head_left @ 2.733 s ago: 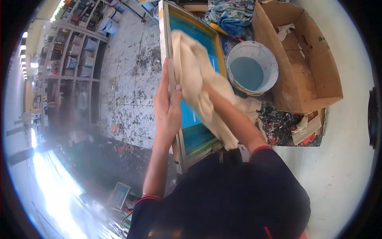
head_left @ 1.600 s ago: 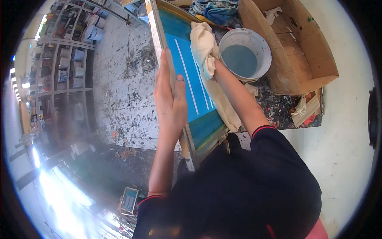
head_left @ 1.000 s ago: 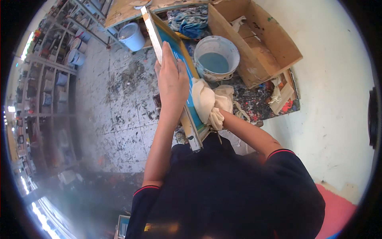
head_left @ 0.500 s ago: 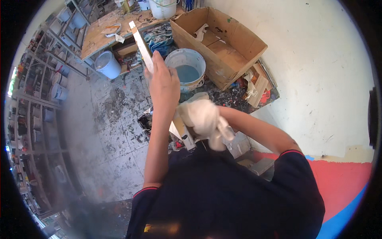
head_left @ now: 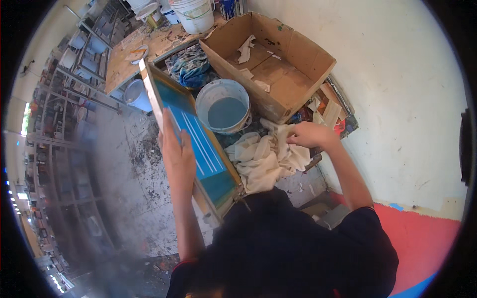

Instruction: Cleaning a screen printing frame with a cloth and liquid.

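Note:
A screen-printing frame (head_left: 199,145) stands tilted on edge, its blue and green mesh crossed by pale stripes. My left hand (head_left: 177,155) is closed on the frame's outer left side; some of its fingers are hidden behind the wood. To the right hangs a crumpled cream cloth (head_left: 262,158), spread in loose folds beside the frame's lower right edge. My right hand (head_left: 314,135) grips the cloth's upper right part with bent fingers. Just beyond the cloth is a white bucket (head_left: 200,110) with murky grey-blue liquid in it.
An open cardboard box (head_left: 303,89) holding paper scraps stands behind the bucket, near the wall. Paint-stained rags (head_left: 191,67) lie left of the box. Farther off are a wooden table (head_left: 119,62) with several pails and a blue-white bucket (head_left: 136,95). Shelves line the left.
The frame has turned so its blue mesh shows. The cloth, bunched around my right hand before, is now spread out, and that hand has moved right to its upper edge.

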Demonstrator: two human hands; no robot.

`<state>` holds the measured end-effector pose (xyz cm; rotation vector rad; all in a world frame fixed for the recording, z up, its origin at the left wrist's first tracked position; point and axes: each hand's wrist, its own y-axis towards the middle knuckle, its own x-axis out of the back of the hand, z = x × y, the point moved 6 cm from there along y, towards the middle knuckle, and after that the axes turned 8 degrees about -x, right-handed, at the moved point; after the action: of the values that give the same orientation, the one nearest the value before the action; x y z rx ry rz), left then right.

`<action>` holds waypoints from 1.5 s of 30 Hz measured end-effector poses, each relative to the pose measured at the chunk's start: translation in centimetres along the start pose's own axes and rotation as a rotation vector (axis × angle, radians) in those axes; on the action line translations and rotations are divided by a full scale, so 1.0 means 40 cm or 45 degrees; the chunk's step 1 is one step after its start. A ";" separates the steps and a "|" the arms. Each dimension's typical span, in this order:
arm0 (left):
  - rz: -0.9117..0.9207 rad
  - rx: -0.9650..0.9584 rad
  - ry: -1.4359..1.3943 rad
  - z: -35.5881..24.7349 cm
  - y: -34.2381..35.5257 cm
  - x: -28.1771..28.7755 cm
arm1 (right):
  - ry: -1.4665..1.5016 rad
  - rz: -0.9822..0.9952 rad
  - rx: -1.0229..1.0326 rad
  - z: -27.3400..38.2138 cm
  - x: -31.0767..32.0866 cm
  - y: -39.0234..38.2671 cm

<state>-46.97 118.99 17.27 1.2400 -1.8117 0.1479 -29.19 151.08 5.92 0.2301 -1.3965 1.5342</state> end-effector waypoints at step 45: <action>-0.035 0.092 -0.143 -0.050 0.042 0.000 | -0.714 -0.394 0.655 0.451 -0.069 0.849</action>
<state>-47.10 120.87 19.06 1.3468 -1.8993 0.1311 -61.65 140.57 -12.08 1.2108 -1.2643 1.5999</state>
